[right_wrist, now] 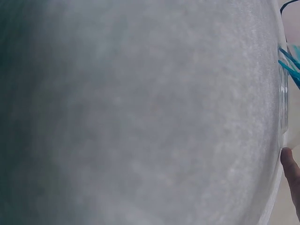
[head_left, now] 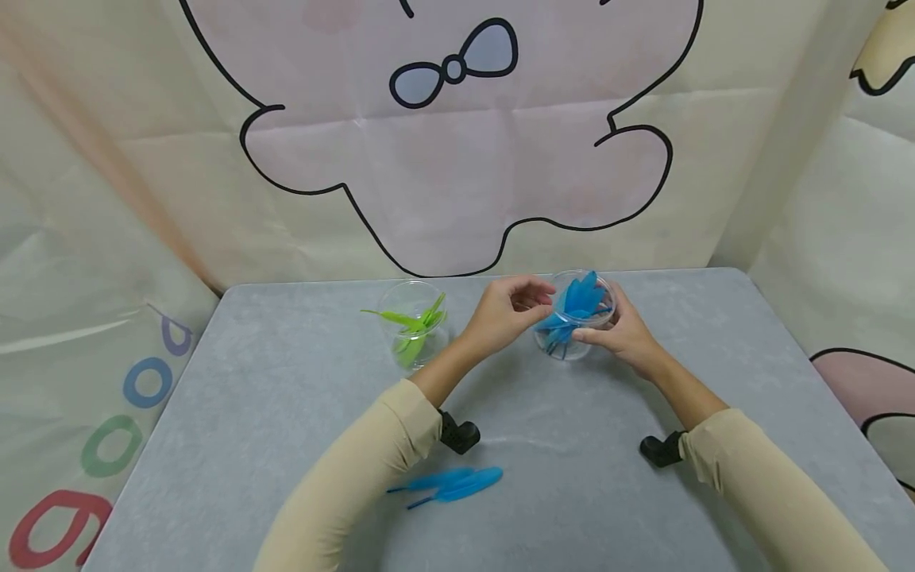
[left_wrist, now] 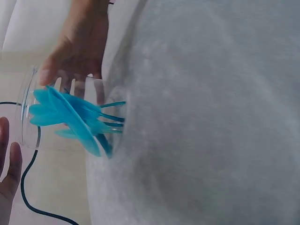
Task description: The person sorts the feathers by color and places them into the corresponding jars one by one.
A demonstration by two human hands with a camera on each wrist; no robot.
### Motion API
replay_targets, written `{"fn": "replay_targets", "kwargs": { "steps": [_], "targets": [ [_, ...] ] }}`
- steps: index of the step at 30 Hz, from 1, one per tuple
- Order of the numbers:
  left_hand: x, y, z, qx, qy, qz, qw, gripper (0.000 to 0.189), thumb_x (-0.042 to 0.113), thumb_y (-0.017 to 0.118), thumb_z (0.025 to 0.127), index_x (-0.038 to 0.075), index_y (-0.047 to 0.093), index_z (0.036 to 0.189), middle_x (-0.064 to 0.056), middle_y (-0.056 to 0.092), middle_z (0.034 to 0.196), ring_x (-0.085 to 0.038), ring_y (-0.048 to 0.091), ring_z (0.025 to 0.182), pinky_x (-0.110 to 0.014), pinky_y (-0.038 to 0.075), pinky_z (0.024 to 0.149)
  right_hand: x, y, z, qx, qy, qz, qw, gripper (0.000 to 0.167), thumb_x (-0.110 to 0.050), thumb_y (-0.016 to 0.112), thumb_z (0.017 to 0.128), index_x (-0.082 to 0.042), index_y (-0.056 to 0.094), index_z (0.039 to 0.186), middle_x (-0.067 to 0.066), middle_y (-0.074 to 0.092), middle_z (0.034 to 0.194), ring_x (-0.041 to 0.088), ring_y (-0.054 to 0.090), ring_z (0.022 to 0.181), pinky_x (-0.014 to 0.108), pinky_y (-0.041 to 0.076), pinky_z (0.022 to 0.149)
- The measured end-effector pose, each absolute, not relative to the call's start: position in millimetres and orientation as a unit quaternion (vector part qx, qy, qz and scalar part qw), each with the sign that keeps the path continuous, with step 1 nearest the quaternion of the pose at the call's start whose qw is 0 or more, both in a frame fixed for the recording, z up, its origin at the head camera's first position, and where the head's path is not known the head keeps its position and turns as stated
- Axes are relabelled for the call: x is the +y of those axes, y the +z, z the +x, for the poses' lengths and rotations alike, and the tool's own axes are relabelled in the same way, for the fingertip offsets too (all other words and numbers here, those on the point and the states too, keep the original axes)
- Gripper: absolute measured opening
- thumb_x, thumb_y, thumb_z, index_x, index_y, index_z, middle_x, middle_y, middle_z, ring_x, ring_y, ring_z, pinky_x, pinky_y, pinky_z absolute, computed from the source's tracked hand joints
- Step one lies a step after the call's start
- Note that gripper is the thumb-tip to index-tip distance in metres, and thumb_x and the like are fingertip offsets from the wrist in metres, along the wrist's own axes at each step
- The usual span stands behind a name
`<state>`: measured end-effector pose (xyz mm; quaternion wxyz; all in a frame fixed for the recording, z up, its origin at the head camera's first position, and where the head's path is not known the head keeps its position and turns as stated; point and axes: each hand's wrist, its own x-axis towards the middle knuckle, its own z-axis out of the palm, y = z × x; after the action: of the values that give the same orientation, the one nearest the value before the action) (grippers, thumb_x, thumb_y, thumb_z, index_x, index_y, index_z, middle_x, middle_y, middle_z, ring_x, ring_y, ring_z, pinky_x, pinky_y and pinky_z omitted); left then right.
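A clear jar (head_left: 565, 349) with several blue feathers (head_left: 582, 298) inside stands upright near the table's back edge. My right hand (head_left: 629, 330) grips it from the right, thumb in front and fingers behind. Just left of the jar's rim is my left hand (head_left: 511, 310), its fingers loosely bent and holding nothing. The left wrist view shows the blue feathers (left_wrist: 70, 112) through the jar wall, quills toward the base, and the left hand (left_wrist: 8, 173) apart from the rim. Only a fingertip of the right hand (right_wrist: 291, 171) shows in the right wrist view.
Another clear jar (head_left: 403, 298) holding green feathers (head_left: 415, 326) stands to the left, close to the left forearm. Blue feathers (head_left: 457, 483) lie on the grey table (head_left: 572, 492) near the front, beside the left sleeve. A printed cloth (head_left: 443, 159) hangs behind the table.
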<state>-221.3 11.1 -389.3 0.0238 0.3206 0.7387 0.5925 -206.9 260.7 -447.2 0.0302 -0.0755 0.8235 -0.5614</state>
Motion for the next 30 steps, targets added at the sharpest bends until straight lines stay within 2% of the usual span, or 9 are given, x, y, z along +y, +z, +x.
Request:
{"fn": "replay_targets", "kwargs": {
  "steps": [5,10,14,23,30],
  "targets": [
    [-3.5,-397.2,-208.8,0.735,0.587,0.336,0.055,0.022,0.001,0.071,0.091,-0.004,0.068,0.112,-0.011,0.071,0.096,-0.013,0.066,0.082,-0.025,0.056,0.075,260.6,-446.7,-206.3,0.826,-0.559,-0.068,0.032,0.096,-0.011,0.077,0.087,-0.011,0.013,0.158,0.022,0.025,0.158,0.045,0.028,0.142,0.065,0.029,0.109],
    [-18.6,-405.4,-194.6,0.735,0.58,0.343,0.081,0.02,0.002,0.071,0.091,-0.001,0.07,0.111,-0.009,0.071,0.094,-0.011,0.065,0.081,-0.027,0.056,0.074,260.9,-447.0,-207.0,0.824,-0.561,-0.067,0.036,0.097,-0.009,0.077,0.087,-0.012,0.011,0.159,0.022,0.024,0.159,0.044,0.027,0.143,0.065,0.029,0.11],
    [-32.8,-412.8,-185.7,0.738,0.577,0.338,0.089,0.018,0.004,0.071,0.091,0.001,0.07,0.109,-0.008,0.071,0.094,-0.008,0.064,0.082,-0.027,0.056,0.075,261.0,-446.3,-208.0,0.827,-0.556,-0.065,0.04,0.099,-0.007,0.076,0.087,-0.011,0.009,0.159,0.022,0.019,0.161,0.044,0.023,0.145,0.065,0.028,0.11],
    [-59.4,-427.9,-168.3,0.741,0.563,0.351,0.106,0.018,0.003,0.073,0.089,0.0,0.071,0.106,-0.008,0.071,0.092,-0.011,0.064,0.08,-0.027,0.056,0.073,262.5,-446.1,-208.4,0.827,-0.556,-0.067,0.044,0.1,-0.007,0.076,0.087,-0.014,0.008,0.16,0.02,0.013,0.163,0.042,0.017,0.148,0.064,0.029,0.11],
    [-78.0,-439.2,-154.5,0.741,0.545,0.363,0.145,0.019,0.002,0.072,0.089,-0.004,0.07,0.107,-0.005,0.071,0.093,-0.01,0.064,0.082,-0.027,0.056,0.074,263.0,-447.0,-208.7,0.825,-0.56,-0.064,0.047,0.1,-0.007,0.077,0.087,-0.013,0.008,0.16,0.02,0.017,0.162,0.042,0.022,0.146,0.064,0.029,0.11]
  ]
}}
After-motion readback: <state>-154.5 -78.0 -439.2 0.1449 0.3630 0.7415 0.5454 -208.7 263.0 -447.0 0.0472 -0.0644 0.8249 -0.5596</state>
